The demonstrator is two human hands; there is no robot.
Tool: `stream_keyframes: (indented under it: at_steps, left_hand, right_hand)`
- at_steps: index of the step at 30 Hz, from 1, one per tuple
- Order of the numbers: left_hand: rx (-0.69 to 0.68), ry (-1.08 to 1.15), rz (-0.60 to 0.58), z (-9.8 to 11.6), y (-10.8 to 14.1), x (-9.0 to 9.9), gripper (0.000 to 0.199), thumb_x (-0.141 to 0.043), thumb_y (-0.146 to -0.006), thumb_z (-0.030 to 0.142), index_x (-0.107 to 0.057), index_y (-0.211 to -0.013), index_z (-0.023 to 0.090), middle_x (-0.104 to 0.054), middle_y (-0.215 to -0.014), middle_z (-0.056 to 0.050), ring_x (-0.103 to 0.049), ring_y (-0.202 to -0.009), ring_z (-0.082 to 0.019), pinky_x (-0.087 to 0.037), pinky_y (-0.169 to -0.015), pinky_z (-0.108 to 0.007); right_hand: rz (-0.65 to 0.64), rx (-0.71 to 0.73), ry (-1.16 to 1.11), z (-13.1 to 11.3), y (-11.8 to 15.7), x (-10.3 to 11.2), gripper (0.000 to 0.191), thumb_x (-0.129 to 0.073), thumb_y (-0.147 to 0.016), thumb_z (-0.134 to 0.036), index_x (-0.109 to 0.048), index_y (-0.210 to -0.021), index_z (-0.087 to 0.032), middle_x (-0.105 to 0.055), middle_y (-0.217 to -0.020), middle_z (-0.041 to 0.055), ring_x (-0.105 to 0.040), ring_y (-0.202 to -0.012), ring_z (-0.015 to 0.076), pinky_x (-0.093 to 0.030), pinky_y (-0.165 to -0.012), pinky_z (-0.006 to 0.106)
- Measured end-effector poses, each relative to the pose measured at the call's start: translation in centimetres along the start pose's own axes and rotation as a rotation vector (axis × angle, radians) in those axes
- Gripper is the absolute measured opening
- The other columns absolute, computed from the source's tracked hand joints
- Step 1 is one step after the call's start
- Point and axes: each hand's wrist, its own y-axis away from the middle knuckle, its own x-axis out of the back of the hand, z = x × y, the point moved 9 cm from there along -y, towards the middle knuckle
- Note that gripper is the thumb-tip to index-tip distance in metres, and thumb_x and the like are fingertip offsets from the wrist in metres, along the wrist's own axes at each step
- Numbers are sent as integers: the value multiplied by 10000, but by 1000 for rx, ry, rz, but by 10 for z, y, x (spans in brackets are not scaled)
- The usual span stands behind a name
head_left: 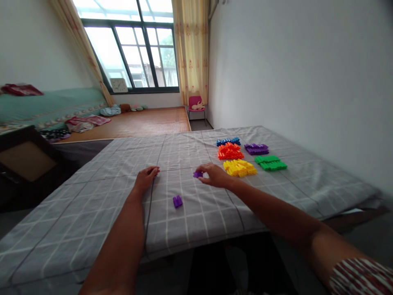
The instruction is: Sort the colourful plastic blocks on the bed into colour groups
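My right hand [211, 174] is closed around a small purple block [198, 174], held just at the cloth near the middle of the table. Left of it, my left hand [148, 177] rests on the cloth with its fingers curled together; whether anything is inside them is too small to tell. A separate purple piece [177, 201] lies on the cloth between my forearms, touched by neither hand. To the right of my right hand sits a yellow pile [240, 168] of similar pieces, with an orange pile [230, 151] behind it.
Further piles on the checked grey cloth [123, 205] are blue [228, 141], purple [256, 148] and green [271, 162]. A white wall [294, 82] borders the right side. A pink chair [196, 107] and a low bed [147, 123] stand beyond the table.
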Motion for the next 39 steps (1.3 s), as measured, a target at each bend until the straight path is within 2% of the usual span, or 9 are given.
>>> stream_keyframes:
  at_steps: [4, 12, 16, 20, 24, 27, 30, 34, 39]
  left_hand:
    - [1, -25, -10, -1, -2, 1, 562, -616, -674, 601, -709, -960, 125, -731, -870, -94, -650, -784, -203, -520, -668, -285]
    - [31, -70, -2, 6, -1, 5, 571, -633, -633, 622, -719, -942, 150, -740, -873, -81, -661, -795, -219, -538, -674, -300]
    - [56, -58, 16, 3, -3, 7, 585, -639, -619, 630, -716, -944, 150, -740, -878, -83, -660, -810, -223, -538, -672, -297]
    - [68, -54, 24, -2, -2, 8, 592, -642, -627, 625, -713, -964, 144, -739, -888, -86, -659, -826, -225, -537, -677, -295]
    - [56, -43, 27, -5, -3, 7, 593, -637, -650, 615, -708, -990, 135, -736, -915, -92, -656, -832, -217, -531, -671, -284]
    - [39, -35, 18, -5, -3, 4, 588, -626, -662, 617, -710, -982, 131, -736, -904, -95, -655, -811, -210, -526, -663, -282]
    - [24, -35, 12, -3, -3, 2, 589, -623, -656, 618, -713, -964, 123, -737, -884, -98, -654, -795, -207, -524, -662, -286]
    - [5, -33, 17, 3, 0, 2, 578, -617, -654, 615, -716, -939, 122, -736, -858, -99, -653, -777, -209, -524, -658, -294]
    - [-11, -34, 15, 7, 3, 3, 563, -612, -663, 606, -713, -939, 126, -734, -862, -101, -657, -787, -218, -527, -665, -301]
  right_hand:
    - [141, -240, -70, 79, 54, 67, 247, -625, -774, -224, -654, -1016, -182, -699, -965, 46, -646, -842, 158, -505, -754, 270]
    - [369, -736, 225, 256, 156, 191, 205, -627, -773, -270, -651, -950, -168, -706, -941, 71, -656, -835, 172, -508, -720, 256]
    - [314, -814, 359, 300, 155, 204, 189, -643, -768, -310, -640, -894, -169, -707, -863, 57, -642, -769, 161, -475, -653, 238]
    - [227, -810, 465, 314, 135, 195, 214, -629, -782, -372, -632, -844, -168, -689, -786, 57, -616, -703, 160, -435, -609, 246]
    - [231, -803, 514, 299, 120, 191, 307, -597, -809, -443, -657, -851, -146, -688, -787, 91, -611, -695, 178, -440, -631, 273]
    - [268, -651, 475, 252, 94, 179, 295, -552, -851, -410, -677, -904, -148, -698, -866, 105, -625, -763, 187, -454, -679, 277]
    - [211, -354, 317, 176, 56, 136, 235, -545, -870, -335, -691, -953, -170, -702, -935, 83, -633, -804, 175, -463, -739, 273]
    - [-61, -93, 139, 89, 25, 49, 251, -642, -829, -362, -699, -1000, -187, -698, -934, 77, -637, -842, 193, -487, -749, 295]
    - [-144, -60, 130, 58, 13, -3, 285, -594, -887, -351, -629, -1094, -159, -636, -1080, 84, -615, -914, 186, -518, -790, 343]
